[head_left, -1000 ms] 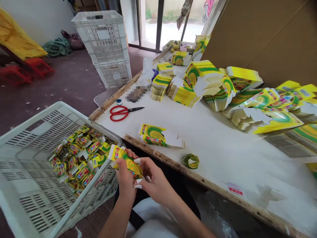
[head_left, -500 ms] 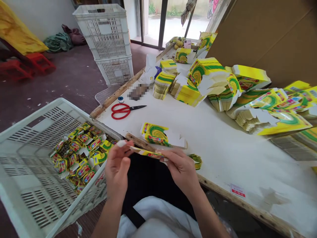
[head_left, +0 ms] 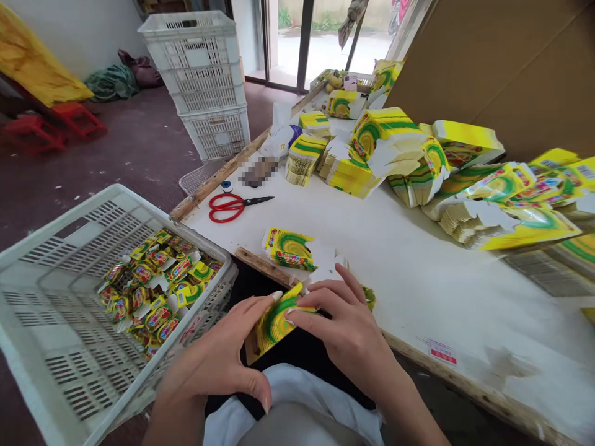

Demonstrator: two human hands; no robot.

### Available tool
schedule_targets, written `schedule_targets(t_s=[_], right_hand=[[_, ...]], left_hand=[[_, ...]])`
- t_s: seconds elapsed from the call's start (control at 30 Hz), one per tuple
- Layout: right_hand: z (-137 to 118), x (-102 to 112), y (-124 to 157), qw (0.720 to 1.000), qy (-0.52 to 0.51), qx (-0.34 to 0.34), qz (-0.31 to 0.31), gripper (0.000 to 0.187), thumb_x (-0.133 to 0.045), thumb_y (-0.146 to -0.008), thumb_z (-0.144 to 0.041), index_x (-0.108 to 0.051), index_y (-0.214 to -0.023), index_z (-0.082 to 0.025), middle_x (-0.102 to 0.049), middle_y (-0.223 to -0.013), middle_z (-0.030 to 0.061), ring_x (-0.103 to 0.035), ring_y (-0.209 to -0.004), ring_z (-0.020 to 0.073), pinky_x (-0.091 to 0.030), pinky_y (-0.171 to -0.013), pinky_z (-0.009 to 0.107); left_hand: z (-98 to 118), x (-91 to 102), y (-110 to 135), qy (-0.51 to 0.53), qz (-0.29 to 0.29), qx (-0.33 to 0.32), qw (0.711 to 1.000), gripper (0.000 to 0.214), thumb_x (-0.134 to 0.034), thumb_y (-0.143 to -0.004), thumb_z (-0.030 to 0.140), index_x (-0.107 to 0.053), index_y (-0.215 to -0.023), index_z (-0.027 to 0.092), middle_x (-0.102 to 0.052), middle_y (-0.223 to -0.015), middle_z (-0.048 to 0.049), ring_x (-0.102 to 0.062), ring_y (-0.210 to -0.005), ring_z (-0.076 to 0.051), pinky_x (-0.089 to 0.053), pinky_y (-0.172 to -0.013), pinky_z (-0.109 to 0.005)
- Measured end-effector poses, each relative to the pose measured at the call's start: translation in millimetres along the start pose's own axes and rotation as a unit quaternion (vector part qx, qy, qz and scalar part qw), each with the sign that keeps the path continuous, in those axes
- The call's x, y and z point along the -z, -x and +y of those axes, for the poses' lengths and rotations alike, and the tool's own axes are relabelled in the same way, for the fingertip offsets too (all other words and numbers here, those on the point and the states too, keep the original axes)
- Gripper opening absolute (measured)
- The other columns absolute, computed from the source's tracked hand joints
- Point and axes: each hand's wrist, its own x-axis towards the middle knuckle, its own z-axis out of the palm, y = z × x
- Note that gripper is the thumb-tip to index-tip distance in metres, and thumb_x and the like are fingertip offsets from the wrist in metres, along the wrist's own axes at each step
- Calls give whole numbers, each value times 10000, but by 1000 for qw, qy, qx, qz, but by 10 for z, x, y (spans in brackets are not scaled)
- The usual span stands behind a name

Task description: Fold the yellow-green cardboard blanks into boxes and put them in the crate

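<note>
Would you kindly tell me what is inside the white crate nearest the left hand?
A heap of packages, mostly yellow, green and red, is visible inside the white crate. Whatever lies beneath the heap is covered and cannot be seen.

Coverage is by one head-worn camera, looking from the near side of the table, forward and down across its top. The left hand and right hand stand close, low in frame; the door frame lies well off, at the top edge.
</note>
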Motion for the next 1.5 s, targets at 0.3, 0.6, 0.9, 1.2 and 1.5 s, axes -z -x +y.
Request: schedule_targets(t_s=[0.3,0.6,0.9,1.2,1.5], right_hand=[[-57,-193,37,986,-102,-86,100,494,-558,-871,-156,-483,-1329,-327,-510,-1373,74,-414,-1341,269,-225,-1164,565],[44,-664,161,731,-580,-360,-11,548,-533,-884,-541,-498,-1358,-269,-536,-1412,80,-468,-1329,254,-394,-1088,476],[70,-653,165,699,-612,-368,-36,631,-546,-841,-626,-505,-1364,-274,-509,-1439,69,-455,-1339,242,-365,-1110,447],[-37,-544,180,942,-297,-153,-40,649,-481,-879,-85,-343,-1465,-329,-341,-1550,57,-370,-1402,226,-397,-1102,435],[196,-552,202,944,-241,-189,126,622,-414,-872,-7,-480,-1380,-359,-496,-1453,52,-490,-1322,200,-462,-1058,410]], left_hand=[[101,-337,-310,110,126,46,985,616,-710,-665,162,-539,-1251,240,-671,-1148,-70,-641,-1021,-252,-511,-892,-382],[-9,-560,-313,-24,136,-29,990,684,-664,-656,133,-418,-1284,243,-610,-1227,-105,-618,-1091,-274,-497,-918,-411],[-12,-541,-330,-63,144,-77,985,545,-614,-672,91,-446,-1167,247,-595,-1091,-62,-621,-986,-227,-509,-812,-346],[-57,-564,-349,-44,139,-27,989,583,-593,-671,109,-419,-1216,224,-587,-1087,-90,-642,-953,-245,-533,-821,-385],[-143,-482,-286,-2,283,90,955,580,-815,-577,272,-526,-1076,215,-564,-1062,-59,-600,-930,-242,-514,-836,-434]])
